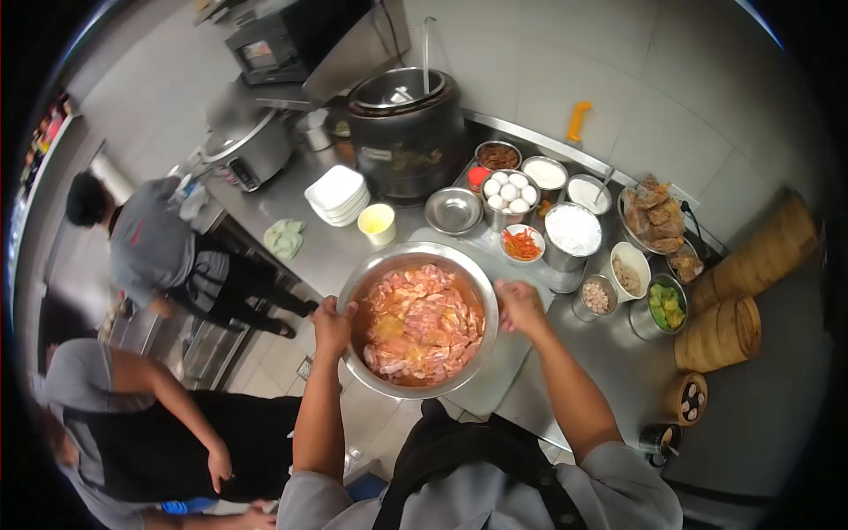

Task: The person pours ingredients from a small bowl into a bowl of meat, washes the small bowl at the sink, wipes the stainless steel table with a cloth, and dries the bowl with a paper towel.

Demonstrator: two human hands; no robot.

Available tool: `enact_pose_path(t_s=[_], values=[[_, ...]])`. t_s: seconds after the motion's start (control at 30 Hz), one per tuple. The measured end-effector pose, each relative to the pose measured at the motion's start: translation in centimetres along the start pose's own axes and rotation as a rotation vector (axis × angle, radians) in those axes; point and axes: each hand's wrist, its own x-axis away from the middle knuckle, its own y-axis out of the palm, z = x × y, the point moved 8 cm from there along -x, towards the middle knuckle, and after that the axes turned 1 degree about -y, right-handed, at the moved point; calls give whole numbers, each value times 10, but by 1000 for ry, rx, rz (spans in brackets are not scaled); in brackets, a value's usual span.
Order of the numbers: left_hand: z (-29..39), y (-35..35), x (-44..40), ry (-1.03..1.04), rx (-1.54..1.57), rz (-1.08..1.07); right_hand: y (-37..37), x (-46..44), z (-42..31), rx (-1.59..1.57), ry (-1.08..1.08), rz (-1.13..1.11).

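Note:
A wide metal bowl is between my hands, partly over the front edge of the counter. Pieces of raw meat lie in it in reddish liquid, with a yellow patch on top. My left hand grips the bowl's left rim, thumb on the inner side. On the opposite side, my right hand has its fingers closed at the right rim. Beneath and behind the bowl lies a pale cutting board.
Behind are a metal dish, eggs, carrot strips and a tub of white powder. Bamboo steamers stand right. A yellow-lined cup, stacked white dishes and a dark pot stand left. Two people are at left.

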Motion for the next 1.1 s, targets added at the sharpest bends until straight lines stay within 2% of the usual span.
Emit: enact_pose_path(t_s=[0.03,0.07,0.13,0.17,0.23,0.27,0.33,0.43,0.6,0.73,0.87,1.1], values=[[14,-2,-9,0,8,-26,-19,-24,17,-30,83,166],[22,-1,-17,-7,-58,-76,-40,-52,31,91,166,228],[19,6,-33,6,-99,-118,-63,-79,53,29,331,368],[26,8,-37,9,-90,-133,-65,-92,62,32,338,384],[27,12,-39,-150,-45,-197,-62,-110,82,-118,415,396],[20,17,-43,-147,-41,-212,-62,-115,86,-119,421,410],[12,23,-47,-84,156,-197,-61,-123,92,-224,411,451],[6,29,-48,-117,274,-228,-58,-128,95,-270,395,495],[9,24,-48,-122,175,-224,-57,-120,82,-246,306,506],[6,25,-47,-125,173,-210,-67,-100,67,-192,220,476],[2,25,-49,-92,119,-192,-97,-24,59,-146,179,441],[-8,27,-50,-106,135,-184,-172,133,150,26,315,457]])
